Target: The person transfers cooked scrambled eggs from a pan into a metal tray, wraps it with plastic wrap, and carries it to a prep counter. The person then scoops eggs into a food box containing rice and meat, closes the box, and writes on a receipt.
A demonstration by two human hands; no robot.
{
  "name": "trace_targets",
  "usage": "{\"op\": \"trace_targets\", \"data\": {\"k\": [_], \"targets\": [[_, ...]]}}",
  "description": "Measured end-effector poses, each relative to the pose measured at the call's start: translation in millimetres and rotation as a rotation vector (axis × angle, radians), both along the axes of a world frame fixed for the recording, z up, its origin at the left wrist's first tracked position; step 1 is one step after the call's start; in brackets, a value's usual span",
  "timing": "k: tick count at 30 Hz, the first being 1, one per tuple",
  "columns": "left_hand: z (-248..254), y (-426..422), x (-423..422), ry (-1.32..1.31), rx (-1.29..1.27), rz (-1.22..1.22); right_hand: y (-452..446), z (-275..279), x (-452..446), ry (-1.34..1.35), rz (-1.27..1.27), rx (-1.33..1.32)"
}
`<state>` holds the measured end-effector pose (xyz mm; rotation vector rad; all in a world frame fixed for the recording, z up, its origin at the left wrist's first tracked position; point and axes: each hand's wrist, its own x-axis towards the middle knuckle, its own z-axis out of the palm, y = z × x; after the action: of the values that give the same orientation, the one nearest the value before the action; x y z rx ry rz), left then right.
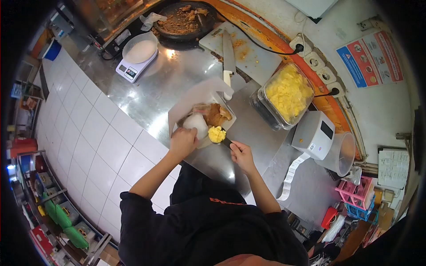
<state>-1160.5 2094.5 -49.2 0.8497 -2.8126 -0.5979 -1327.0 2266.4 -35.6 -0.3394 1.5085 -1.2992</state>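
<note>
In the head view, a white paper food box (184, 104) stands on the steel table with its lid raised. Inside are a white mound that looks like rice (196, 124) and a piece of brown fried meat (216, 114). My left hand (183, 142) grips the box's near left edge, fingertips beside the mound. In my right hand (242, 156) is the handle of a black spoon (226, 142). Yellow scrambled egg (217, 134) fills its bowl, held over the box's near right side.
A clear tub of scrambled egg (289, 95) stands to the right, before a label printer (314, 134). A knife (228, 53) lies by a cutting board (248, 55). At the back are a kitchen scale (129, 72) with a bowl and a dark stone dish (184, 20).
</note>
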Motion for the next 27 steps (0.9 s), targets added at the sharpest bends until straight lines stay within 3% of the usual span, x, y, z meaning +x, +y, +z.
{"op": "trace_targets", "data": {"k": [1, 8, 10, 11, 13, 17, 19, 27], "targets": [[-3, 2, -2, 0.009, -0.006, 0.136, -2, -2, 4, 0.024, -0.05, 0.014], [-11, -8, -3, 0.094, 0.075, 0.154, -21, 5, 22, 0.203, -0.15, 0.005], [-9, -10, 3, 0.047, 0.151, 0.142, -26, -3, 25, 0.636, -0.08, -0.023], [-8, -10, 6, 0.048, 0.151, 0.134, -27, -6, 27, 0.638, -0.088, -0.021], [-1, -10, 11, 0.1, 0.287, 0.078, -34, 9, 34, 0.954, -0.027, 0.004], [6, -8, 15, 0.152, 0.373, 0.024, -44, 21, 49, 1.105, 0.046, 0.063], [7, -5, 15, 0.157, 0.342, 0.05, -44, 17, 57, 1.344, 0.106, 0.018], [11, -2, 16, 0.255, 0.408, 0.155, -43, 6, 94, 1.522, 0.123, 0.252]]}}
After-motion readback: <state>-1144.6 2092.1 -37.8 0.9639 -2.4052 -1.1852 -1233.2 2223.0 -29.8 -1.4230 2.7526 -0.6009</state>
